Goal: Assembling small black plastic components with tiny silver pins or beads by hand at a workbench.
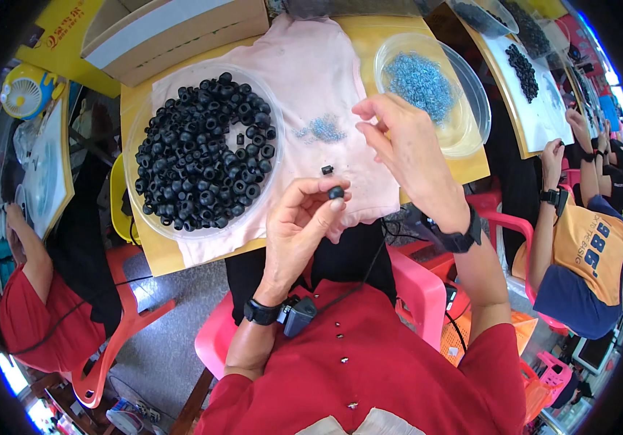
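Note:
Between thumb and fingertips, my left hand (pixel 300 221) pinches a small black ball-shaped plastic part (pixel 335 193). Just beyond it, a small black piece (pixel 327 170) lies on the pink cloth (pixel 311 65). My right hand (pixel 409 141) is raised over the cloth's right side, its thumb and forefinger apart, and no object shows between them. A loose pile of tiny bluish metallic pieces (pixel 324 129) rests on the cloth, left of that hand. To the left stands a round clear tray (pixel 277 138) heaped with hollow black round parts (pixel 195 156).
A clear round tub (pixel 391 54) of tiny bluish pieces (pixel 420 83) stands at the back right. Behind the black parts is a cardboard box (pixel 181 40). People sit at other tables, in a red sleeve (pixel 47 319) at left and an orange-and-navy shirt (pixel 587 254) at right.

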`<state>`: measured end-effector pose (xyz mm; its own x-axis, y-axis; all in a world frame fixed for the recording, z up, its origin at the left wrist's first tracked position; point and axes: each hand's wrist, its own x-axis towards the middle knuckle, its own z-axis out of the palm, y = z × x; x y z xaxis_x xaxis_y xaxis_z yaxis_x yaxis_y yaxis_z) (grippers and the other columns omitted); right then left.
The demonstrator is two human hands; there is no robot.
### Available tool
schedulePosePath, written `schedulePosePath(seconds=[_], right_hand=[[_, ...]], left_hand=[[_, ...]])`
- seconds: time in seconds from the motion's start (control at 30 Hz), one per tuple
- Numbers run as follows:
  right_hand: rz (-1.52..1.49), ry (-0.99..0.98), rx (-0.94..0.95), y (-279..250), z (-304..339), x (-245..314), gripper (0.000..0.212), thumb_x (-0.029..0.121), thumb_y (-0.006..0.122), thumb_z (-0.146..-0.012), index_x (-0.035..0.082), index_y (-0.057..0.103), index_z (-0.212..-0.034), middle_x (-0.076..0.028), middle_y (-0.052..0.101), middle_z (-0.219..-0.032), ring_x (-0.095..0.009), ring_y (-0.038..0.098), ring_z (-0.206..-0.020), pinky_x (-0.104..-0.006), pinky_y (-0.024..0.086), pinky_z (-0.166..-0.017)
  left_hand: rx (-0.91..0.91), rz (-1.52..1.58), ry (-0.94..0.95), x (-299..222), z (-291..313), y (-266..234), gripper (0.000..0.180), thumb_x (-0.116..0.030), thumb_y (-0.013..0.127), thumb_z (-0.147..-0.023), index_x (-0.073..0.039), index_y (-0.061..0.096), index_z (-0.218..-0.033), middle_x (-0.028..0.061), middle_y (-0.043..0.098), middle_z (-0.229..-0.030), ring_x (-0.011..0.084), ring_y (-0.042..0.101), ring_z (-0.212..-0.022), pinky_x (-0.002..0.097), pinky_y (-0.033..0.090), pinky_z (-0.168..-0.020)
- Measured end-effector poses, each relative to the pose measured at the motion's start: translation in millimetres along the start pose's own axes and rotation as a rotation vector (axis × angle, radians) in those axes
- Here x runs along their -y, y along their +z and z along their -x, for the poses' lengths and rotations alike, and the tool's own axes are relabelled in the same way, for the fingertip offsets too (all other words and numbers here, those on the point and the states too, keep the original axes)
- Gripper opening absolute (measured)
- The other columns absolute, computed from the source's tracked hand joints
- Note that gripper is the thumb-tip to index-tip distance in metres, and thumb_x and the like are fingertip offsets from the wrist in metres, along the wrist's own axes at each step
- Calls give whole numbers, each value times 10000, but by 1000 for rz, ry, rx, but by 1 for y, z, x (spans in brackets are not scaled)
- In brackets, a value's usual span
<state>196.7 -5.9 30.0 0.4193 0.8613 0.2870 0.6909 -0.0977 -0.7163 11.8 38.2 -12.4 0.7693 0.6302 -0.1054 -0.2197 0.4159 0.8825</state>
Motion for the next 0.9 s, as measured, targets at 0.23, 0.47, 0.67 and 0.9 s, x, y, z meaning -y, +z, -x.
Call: schedulePosePath(seconds=[0.23,0.47,0.67,0.9], right_hand=[[107,-41,117,17,-25,-12,150,-1,595,-765,-34,601,-911,-201,612,-886,-374,604,-807,-407,490,-705],[148,-78,170,17,-28,-13,110,14,605,-764,-21,626,-866,-173,600,-833,-361,597,-779,-397,488,-679],[46,-11,181,14,-26,-11,111,28,617,-771,-6,637,-875,-163,594,-823,-352,598,-750,-391,486,-669],[40,-74,161,16,-22,-11,127,9,622,-772,-5,620,-898,-162,585,-831,-349,596,-754,-380,486,-665]], left_hand=[[31,2,-12,1,-3,-6,199,22,579,-884,20,591,-1082,67,574,-1034,79,578,-700,192,470,-568],[53,23,-63,2,-1,-9,232,60,584,-863,15,600,-1090,37,546,-958,71,558,-666,189,455,-555],[56,27,-51,1,-1,-9,239,54,588,-862,11,599,-1096,31,543,-946,70,553,-656,187,449,-549],[90,-103,-20,4,-1,-13,225,-22,581,-896,27,557,-1115,82,606,-905,142,624,-674,246,531,-575]])
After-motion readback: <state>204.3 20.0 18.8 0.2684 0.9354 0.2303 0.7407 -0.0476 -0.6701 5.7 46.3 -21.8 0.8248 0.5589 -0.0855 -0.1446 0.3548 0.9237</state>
